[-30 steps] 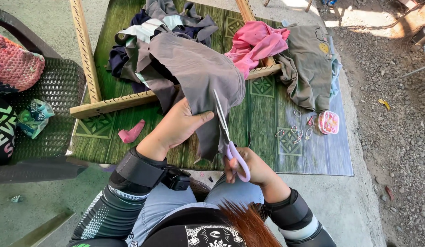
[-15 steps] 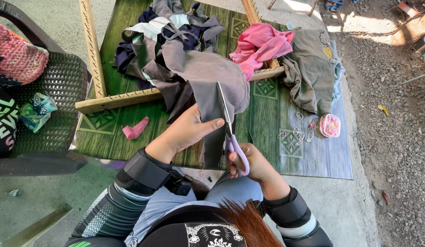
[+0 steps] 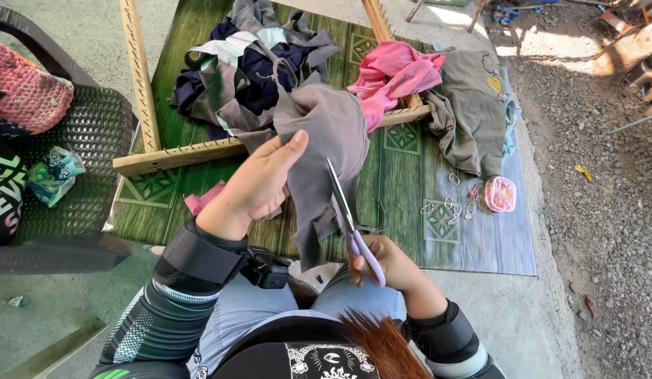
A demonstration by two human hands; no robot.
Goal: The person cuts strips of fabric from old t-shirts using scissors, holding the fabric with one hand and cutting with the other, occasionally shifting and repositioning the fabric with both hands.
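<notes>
Head view: left hand (image 3: 259,186) is pinched on the grey cloth (image 3: 326,151), lifting it off the green mat (image 3: 403,210) so the edge hangs taut. Right hand (image 3: 382,263) is wrapped around the purple-handled scissors (image 3: 347,217), blades slightly apart at that edge.

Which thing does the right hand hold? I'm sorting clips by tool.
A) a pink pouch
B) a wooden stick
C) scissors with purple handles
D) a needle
C: the right hand grips scissors by purple handles, blades open against the grey cloth that the left hand holds up.
</notes>
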